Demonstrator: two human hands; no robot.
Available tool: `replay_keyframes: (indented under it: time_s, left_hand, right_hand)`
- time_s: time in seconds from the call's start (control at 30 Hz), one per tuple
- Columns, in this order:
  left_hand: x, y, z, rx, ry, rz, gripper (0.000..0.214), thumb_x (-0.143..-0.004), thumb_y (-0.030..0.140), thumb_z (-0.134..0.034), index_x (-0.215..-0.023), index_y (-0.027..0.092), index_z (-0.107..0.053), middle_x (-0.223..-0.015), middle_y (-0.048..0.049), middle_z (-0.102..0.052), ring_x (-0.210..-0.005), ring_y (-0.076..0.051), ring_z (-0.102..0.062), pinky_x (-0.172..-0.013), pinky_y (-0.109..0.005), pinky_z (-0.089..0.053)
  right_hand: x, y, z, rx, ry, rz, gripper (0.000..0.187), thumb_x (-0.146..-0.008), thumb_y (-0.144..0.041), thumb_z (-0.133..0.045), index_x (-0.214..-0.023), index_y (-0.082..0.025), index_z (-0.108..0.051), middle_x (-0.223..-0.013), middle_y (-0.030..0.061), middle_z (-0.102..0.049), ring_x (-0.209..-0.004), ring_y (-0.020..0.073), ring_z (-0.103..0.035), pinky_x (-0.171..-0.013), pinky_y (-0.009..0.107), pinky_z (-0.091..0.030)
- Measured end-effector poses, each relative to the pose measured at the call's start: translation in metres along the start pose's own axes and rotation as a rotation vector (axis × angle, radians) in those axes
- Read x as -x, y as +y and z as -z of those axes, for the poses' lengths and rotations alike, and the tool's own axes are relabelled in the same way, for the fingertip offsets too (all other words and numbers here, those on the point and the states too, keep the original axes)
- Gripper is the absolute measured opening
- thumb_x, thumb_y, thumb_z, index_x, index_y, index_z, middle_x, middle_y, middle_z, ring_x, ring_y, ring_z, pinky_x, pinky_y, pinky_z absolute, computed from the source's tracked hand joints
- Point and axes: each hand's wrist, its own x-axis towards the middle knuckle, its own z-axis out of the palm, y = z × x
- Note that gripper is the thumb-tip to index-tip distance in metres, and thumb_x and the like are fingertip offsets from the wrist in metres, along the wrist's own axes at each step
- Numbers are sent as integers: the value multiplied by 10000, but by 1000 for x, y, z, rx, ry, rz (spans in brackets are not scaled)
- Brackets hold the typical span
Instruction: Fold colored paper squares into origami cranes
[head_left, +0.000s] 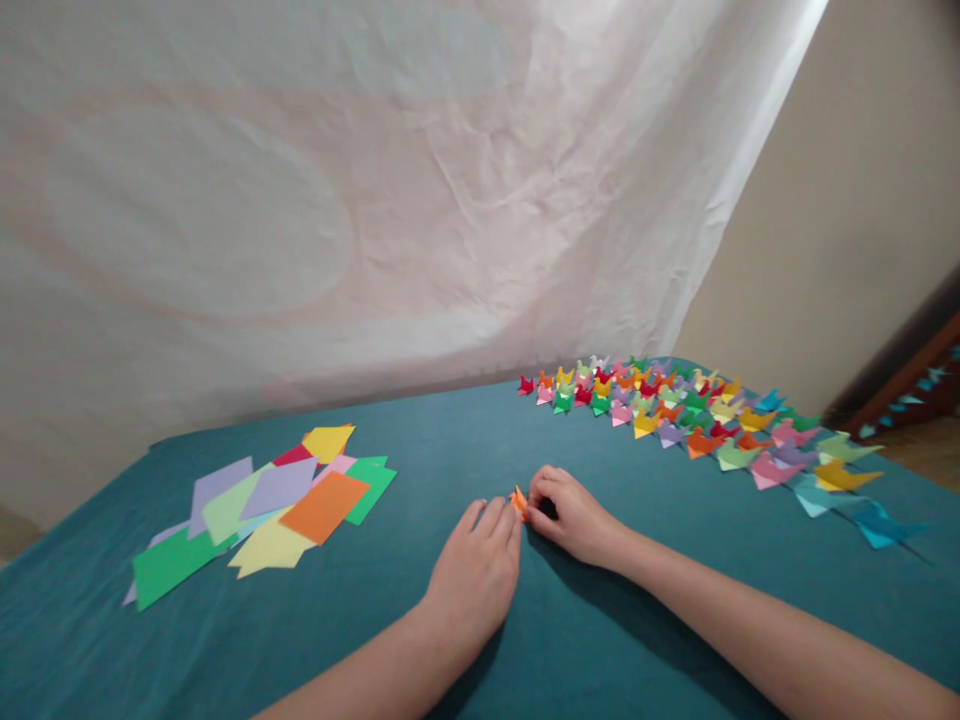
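A small folded orange paper piece (pixel 519 501) lies on the teal tablecloth (pixel 645 620) between my two hands. My left hand (pixel 476 575) rests palm down with its fingers together, the fingertips touching the orange piece. My right hand (pixel 574 518) is curled, its fingers pinched on the other side of the orange piece. Most of the paper is hidden by my fingers.
A loose pile of flat coloured paper squares (pixel 262 510) lies at the left. Several rows of folded paper birds (pixel 705 420) in many colours stand at the back right. A white sheet (pixel 375 200) hangs behind the table. A wooden edge (pixel 911 385) shows far right.
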Motion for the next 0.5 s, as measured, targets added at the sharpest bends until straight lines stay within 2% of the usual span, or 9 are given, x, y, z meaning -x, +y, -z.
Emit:
replay_keyframes:
  time_s: [0.5]
  left_hand:
    - [0,0,4,42,-22,-18,348,-879,79,-362,-1173,75,-549,-1143,-131,-600,-1065,-244,-512,-956,-378,-353]
  right_hand:
    - [1,-2,0,22,20,-2,108,-788,-125,-571,-699,-181,-546,-780,28,-551,-768,166,-518,-714,296,-418]
